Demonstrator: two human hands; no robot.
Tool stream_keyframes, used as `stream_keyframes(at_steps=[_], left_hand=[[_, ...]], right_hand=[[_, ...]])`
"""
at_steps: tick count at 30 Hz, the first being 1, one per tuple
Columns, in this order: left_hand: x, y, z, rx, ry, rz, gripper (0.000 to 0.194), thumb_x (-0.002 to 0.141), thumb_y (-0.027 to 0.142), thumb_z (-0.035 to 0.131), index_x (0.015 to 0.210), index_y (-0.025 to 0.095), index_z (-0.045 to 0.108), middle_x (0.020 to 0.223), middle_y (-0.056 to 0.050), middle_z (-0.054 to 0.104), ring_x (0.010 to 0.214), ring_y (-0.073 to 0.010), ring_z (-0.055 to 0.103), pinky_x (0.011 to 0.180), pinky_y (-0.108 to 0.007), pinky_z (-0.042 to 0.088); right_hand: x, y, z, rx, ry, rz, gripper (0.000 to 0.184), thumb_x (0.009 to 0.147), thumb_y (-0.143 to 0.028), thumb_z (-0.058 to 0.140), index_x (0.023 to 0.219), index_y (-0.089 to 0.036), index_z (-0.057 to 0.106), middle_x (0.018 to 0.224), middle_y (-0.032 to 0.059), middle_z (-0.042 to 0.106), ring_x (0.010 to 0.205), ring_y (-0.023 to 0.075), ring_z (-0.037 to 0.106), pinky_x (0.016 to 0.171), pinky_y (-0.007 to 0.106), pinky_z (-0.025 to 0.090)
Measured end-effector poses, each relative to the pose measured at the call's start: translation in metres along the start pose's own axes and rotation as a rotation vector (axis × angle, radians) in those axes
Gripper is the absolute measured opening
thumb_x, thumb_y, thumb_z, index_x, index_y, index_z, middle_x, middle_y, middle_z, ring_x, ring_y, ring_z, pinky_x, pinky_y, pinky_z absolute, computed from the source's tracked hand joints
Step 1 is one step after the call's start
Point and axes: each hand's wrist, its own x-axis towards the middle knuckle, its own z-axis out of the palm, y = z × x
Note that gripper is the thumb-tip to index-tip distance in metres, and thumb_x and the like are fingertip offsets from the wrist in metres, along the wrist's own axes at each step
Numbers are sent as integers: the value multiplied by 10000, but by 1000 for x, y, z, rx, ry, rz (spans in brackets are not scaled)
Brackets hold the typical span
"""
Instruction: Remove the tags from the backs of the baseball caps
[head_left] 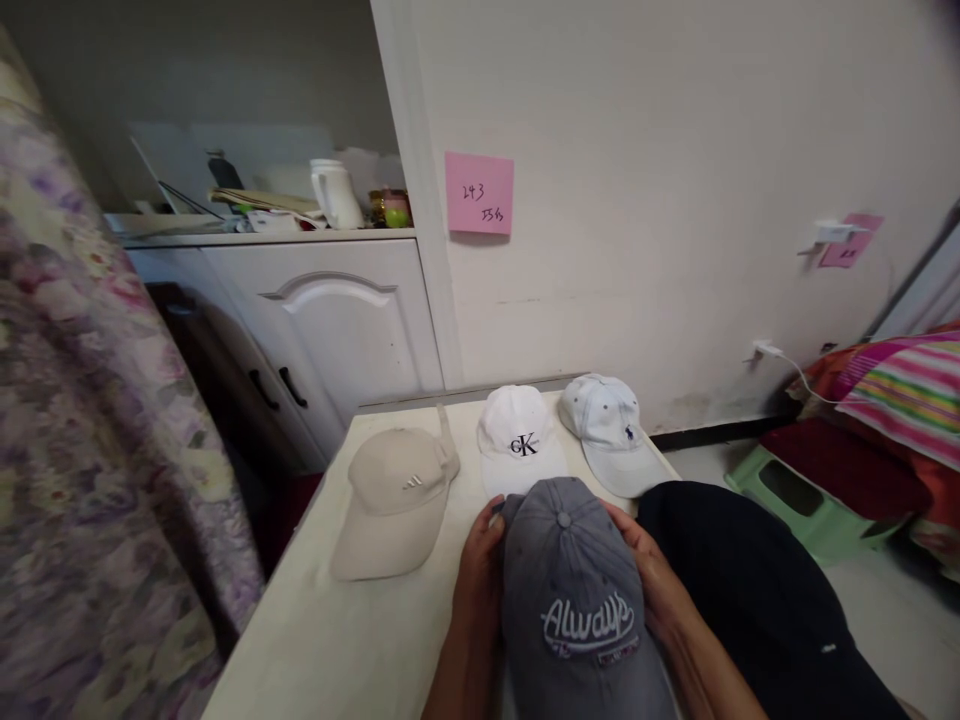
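Note:
A grey baseball cap with white "Always" lettering is held between my two hands, its brim towards me. My left hand grips its left side near the back edge, and my right hand grips the right side. Just beyond it lies a white cap with a black "CK" mark. To that cap's right is a pale blue cap with a small dark emblem. A beige cap rests on the left. A large black cap is close to my right forearm.
The caps are on a cream table against the wall. A green stool with a dark red top stands on the right. A floral curtain hangs at left, beside a white cabinet bearing a white jug. A pink note is on the wall.

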Motion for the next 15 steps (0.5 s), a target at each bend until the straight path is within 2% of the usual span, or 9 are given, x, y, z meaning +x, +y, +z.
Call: stream_keyframes(at_steps=[6, 11, 15], left_hand=[[5, 0, -2, -47, -84, -66, 462, 780, 311, 788, 1214, 198, 677, 1230, -94, 748, 1225, -325, 646, 1112, -456, 448], [1, 7, 2, -93, -127, -151, 450, 869, 419, 687, 1247, 173, 685, 1303, -115, 713, 1325, -356, 562, 1162, -510, 390], [-4, 6, 4, -124, -112, -154, 400, 847, 305, 714, 1232, 198, 709, 1313, -77, 714, 1335, -341, 555, 1167, -474, 398]], right_hand=[[-2, -1, 0, 36, -45, -26, 557, 777, -254, 785, 1317, -294, 650, 1383, 68, 678, 1200, 298, 667, 1063, 437, 489], [0, 1, 2, 49, -78, -5, 556, 745, -205, 766, 1285, -299, 674, 1357, 67, 696, 1218, 323, 655, 1081, 485, 472], [3, 4, 0, 48, -69, -6, 526, 756, -227, 765, 1271, -293, 682, 1332, 80, 711, 1211, 327, 660, 1073, 494, 475]])
